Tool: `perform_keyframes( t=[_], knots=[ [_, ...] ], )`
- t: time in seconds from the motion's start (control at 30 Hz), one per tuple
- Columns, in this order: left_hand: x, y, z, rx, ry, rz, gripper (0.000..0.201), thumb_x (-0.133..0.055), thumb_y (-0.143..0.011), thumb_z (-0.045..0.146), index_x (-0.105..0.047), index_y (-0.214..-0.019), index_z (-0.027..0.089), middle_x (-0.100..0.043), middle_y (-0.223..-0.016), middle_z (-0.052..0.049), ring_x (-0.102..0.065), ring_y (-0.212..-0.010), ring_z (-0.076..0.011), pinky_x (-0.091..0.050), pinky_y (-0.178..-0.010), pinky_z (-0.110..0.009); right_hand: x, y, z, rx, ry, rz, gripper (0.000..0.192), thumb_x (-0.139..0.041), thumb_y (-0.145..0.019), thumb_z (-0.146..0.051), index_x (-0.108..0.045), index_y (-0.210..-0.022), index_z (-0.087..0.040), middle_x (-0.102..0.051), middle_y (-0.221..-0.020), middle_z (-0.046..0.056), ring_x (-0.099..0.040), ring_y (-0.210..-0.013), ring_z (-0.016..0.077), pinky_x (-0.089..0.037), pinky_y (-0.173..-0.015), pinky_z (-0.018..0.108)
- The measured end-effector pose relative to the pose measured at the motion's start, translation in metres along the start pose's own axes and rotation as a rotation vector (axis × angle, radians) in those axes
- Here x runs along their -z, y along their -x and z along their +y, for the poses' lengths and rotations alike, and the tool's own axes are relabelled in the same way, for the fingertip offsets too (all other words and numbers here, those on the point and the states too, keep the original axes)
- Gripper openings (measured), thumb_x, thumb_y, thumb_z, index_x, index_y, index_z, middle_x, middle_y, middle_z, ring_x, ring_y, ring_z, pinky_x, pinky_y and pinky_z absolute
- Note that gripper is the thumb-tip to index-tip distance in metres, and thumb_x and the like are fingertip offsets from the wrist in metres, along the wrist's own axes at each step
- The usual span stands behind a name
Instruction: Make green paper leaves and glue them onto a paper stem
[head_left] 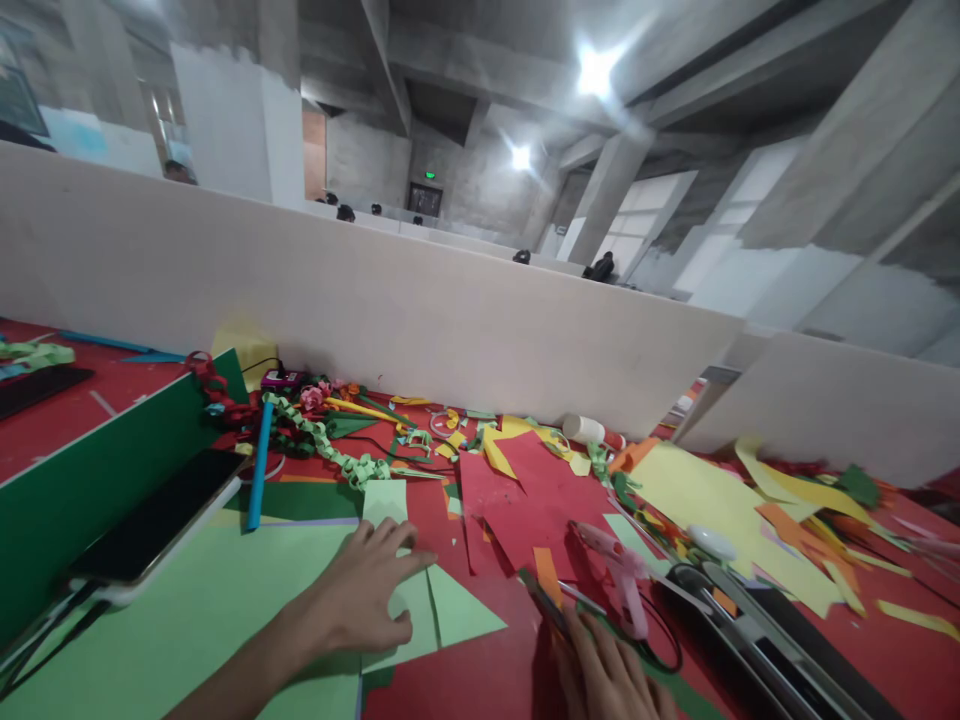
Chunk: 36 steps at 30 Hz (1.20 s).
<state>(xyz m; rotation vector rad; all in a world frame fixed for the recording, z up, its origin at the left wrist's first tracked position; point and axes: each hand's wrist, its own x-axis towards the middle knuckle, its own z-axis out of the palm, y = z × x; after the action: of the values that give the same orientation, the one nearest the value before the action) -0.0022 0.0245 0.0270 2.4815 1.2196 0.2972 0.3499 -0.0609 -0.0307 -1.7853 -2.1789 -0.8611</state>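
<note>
No writing can be read anywhere. The red tabletop (67, 410) carries a light green paper sheet (225, 610); on it lies a folded, pale green paper piece (442, 605). The left hand (367, 590) presses it flat, grip released. The right hand (607, 680) rests spread beside a pink glue gun (622, 575), grasping nothing.

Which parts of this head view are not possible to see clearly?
- Right hand: cut off by the bottom edge; its grip cannot be judged.
- Scissors: partly hidden under that hand.
- Light green paper: partly covered by the left hand.
- Phone screen: dark, nothing readable.
- Distant people behind the partition: too small.
</note>
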Motion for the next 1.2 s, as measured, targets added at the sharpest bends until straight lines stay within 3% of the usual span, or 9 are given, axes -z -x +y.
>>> perform_keyframes(
  t=[0.1, 0.3, 0.47, 0.6, 0.7, 0.77, 0.9, 1.07, 1.2],
  knots=[
    [-0.002, 0.000, 0.001, 0.005, 0.038, 0.037, 0.064, -0.064, -0.075, 0.029, -0.062, -0.138, 0.033, -0.060, -0.141, -0.012, -0.049, -0.132, -0.0410, -0.036, -0.110, -0.063, 0.009, -0.028, -0.040, 0.106, -0.136, 0.002, 0.028, -0.051, -0.100, -0.031, -0.070, -0.120, -0.031, -0.077, -0.119, 0.008, -0.073, -0.104, 0.0295, -0.052, -0.080, 0.039],
    [-0.001, 0.000, -0.003, 0.033, 0.101, 0.035, 0.073, -0.065, -0.072, 0.027, -0.057, -0.144, 0.029, -0.057, -0.144, -0.013, -0.047, -0.136, -0.0385, -0.032, -0.115, -0.060, 0.006, -0.067, -0.111, -0.114, -0.255, -0.235, 0.010, -0.060, -0.092, -0.019, -0.066, -0.097, -0.025, -0.074, -0.099, 0.006, -0.070, -0.095, 0.0303, -0.045, -0.080, 0.041],
    [0.005, 0.002, -0.004, 0.032, 0.121, 0.005, 0.077, -0.066, -0.070, 0.027, -0.056, -0.147, 0.027, -0.056, -0.146, -0.013, -0.046, -0.138, -0.0395, -0.030, -0.117, -0.062, -0.007, -0.056, -0.086, -0.296, -0.586, -0.324, 0.011, -0.052, -0.092, -0.022, -0.058, -0.083, -0.025, -0.070, -0.088, 0.005, -0.069, -0.089, 0.0284, -0.043, -0.077, 0.038],
    [0.007, 0.004, -0.006, 0.040, 0.183, -0.014, 0.080, -0.070, -0.070, 0.027, -0.055, -0.148, 0.026, -0.053, -0.152, -0.014, -0.042, -0.141, -0.0421, -0.026, -0.119, -0.064, 0.011, -0.069, -0.067, -0.339, -0.960, -0.326, 0.014, -0.049, -0.096, -0.035, -0.058, -0.098, -0.025, -0.070, -0.081, 0.004, -0.067, -0.073, 0.0234, -0.049, -0.068, 0.032],
    [0.004, -0.001, -0.009, 0.116, 0.433, 0.153, 0.073, -0.072, -0.078, 0.037, -0.055, -0.147, 0.026, -0.054, -0.152, -0.014, -0.043, -0.140, -0.0386, -0.030, -0.118, -0.057, 0.033, -0.101, -0.083, -0.450, -1.355, -0.245, 0.032, -0.054, -0.098, -0.051, -0.056, -0.116, -0.024, -0.070, -0.087, 0.004, -0.068, -0.075, 0.0222, -0.053, -0.064, 0.029],
    [0.002, -0.007, -0.013, 0.212, 0.747, 0.305, 0.054, -0.066, -0.086, 0.052, -0.065, -0.131, 0.022, -0.067, -0.129, -0.013, -0.058, -0.121, -0.0328, -0.045, -0.104, -0.046, 0.041, -0.125, -0.102, -0.427, -1.523, -0.203, 0.037, -0.060, -0.095, -0.055, -0.057, -0.113, -0.023, -0.068, -0.087, 0.003, -0.067, -0.075, 0.0207, -0.055, -0.064, 0.028],
    [0.001, -0.021, -0.022, 0.299, 1.044, 0.369, 0.053, -0.058, -0.086, 0.070, -0.059, -0.069, 0.020, -0.055, -0.062, 0.001, -0.055, -0.060, -0.0178, -0.045, -0.058, -0.029, 0.035, -0.155, -0.129, -0.322, -1.502, -0.095, 0.031, -0.059, -0.096, -0.053, -0.063, -0.098, -0.022, -0.067, -0.087, 0.004, -0.066, -0.076, 0.0197, -0.055, -0.067, 0.028],
    [0.003, -0.024, -0.027, 0.334, 1.070, 0.418, 0.058, -0.065, -0.076, 0.075, -0.046, -0.057, 0.023, -0.037, -0.050, 0.008, -0.036, -0.048, -0.0112, -0.029, -0.049, -0.025, 0.025, -0.151, -0.126, -0.121, -1.263, -0.065, 0.030, -0.071, -0.090, -0.042, -0.074, -0.116, -0.029, -0.070, -0.127, 0.009, -0.064, -0.120, 0.0285, -0.049, -0.104, 0.039],
    [0.006, -0.021, -0.025, 0.304, 1.082, 0.385, 0.055, -0.074, -0.072, 0.068, -0.050, -0.056, 0.021, -0.038, -0.050, 0.008, -0.033, -0.050, -0.0105, -0.028, -0.051, -0.025, 0.030, -0.144, -0.121, -0.116, -1.328, -0.175, 0.037, -0.074, -0.088, -0.039, -0.073, -0.123, -0.027, -0.076, -0.120, 0.007, -0.069, -0.111, 0.0261, -0.052, -0.096, 0.033]
  ],
)
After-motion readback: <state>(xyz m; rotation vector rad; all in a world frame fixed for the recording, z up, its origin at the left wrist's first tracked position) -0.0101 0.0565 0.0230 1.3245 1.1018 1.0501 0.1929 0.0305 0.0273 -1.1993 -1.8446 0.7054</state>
